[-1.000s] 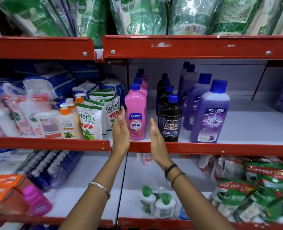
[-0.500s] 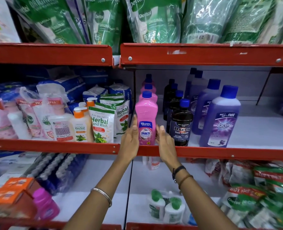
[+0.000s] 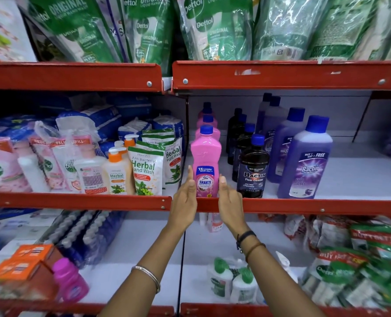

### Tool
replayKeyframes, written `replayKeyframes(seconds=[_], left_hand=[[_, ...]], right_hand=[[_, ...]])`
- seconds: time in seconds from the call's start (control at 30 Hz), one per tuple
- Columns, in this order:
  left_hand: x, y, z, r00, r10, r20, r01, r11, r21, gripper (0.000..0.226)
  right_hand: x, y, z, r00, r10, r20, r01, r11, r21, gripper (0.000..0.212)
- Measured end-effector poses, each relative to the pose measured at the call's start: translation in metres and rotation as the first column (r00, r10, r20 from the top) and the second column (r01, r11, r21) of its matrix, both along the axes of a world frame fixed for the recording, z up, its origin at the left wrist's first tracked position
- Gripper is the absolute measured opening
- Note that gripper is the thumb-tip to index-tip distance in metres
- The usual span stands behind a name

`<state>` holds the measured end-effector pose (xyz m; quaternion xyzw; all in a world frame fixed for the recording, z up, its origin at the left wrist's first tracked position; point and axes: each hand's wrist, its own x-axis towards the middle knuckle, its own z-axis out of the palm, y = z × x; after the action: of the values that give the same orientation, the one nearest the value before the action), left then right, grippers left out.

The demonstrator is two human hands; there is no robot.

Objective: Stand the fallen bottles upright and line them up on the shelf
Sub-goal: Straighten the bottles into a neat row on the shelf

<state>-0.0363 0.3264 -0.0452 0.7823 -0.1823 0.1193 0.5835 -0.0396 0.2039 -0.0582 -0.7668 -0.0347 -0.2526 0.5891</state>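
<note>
A pink Shakti bottle with a blue cap stands upright at the front of the red-edged middle shelf. More pink bottles stand in a row behind it. To its right stand a black Bactin bottle and a purple Bactin bottle, each heading its own upright row. My left hand and my right hand are flat, palms facing each other. Their fingertips flank the pink bottle's lower sides, at or just off its surface. I see no bottle lying down on this shelf.
Herbal hand wash pouches and pump bottles crowd the shelf section left of the pink bottle. Dettol pouches hang over the upper shelf edge. White shelf floor shows right of the purple bottles. The lower shelf holds a small pink bottle and green-capped white bottles.
Both hands have moved inward from a wider gap to the sides of the front pink bottle. The view has shifted slightly, so the shelf sits further right and lower.
</note>
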Motion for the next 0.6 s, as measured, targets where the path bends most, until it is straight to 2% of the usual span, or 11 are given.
replayKeyframes(seconds=[0.13,0.33,0.4,0.47,0.53,0.6], left_hand=[[0.002,-0.002,-0.001,0.999,0.053,-0.005,-0.052,0.997,0.048,0.063],[0.000,-0.009,-0.004,0.994,0.100,0.046,-0.100,0.995,-0.002,0.064],[-0.006,-0.016,-0.009,0.977,0.190,0.095,-0.184,0.981,-0.067,0.065],[-0.018,-0.031,-0.014,0.947,0.258,0.190,-0.229,0.960,-0.160,0.063],[-0.028,-0.050,-0.018,0.935,0.197,0.296,-0.162,0.977,-0.138,0.065],[-0.031,-0.074,-0.018,0.953,0.052,0.299,-0.042,0.998,-0.042,0.073]], right_hand=[[-0.002,0.000,0.001,1.000,0.019,0.015,-0.019,0.999,-0.040,0.048],[-0.009,-0.010,0.001,0.996,0.088,0.015,-0.087,0.995,-0.055,0.046],[-0.014,-0.017,-0.002,0.995,-0.004,0.104,0.003,1.000,0.010,0.046],[-0.021,-0.033,-0.004,0.950,-0.177,0.256,0.153,0.982,0.111,0.050],[-0.024,-0.053,-0.005,0.871,-0.331,0.362,0.265,0.939,0.220,0.049],[-0.025,-0.072,0.000,0.865,-0.383,0.324,0.292,0.909,0.296,0.047]])
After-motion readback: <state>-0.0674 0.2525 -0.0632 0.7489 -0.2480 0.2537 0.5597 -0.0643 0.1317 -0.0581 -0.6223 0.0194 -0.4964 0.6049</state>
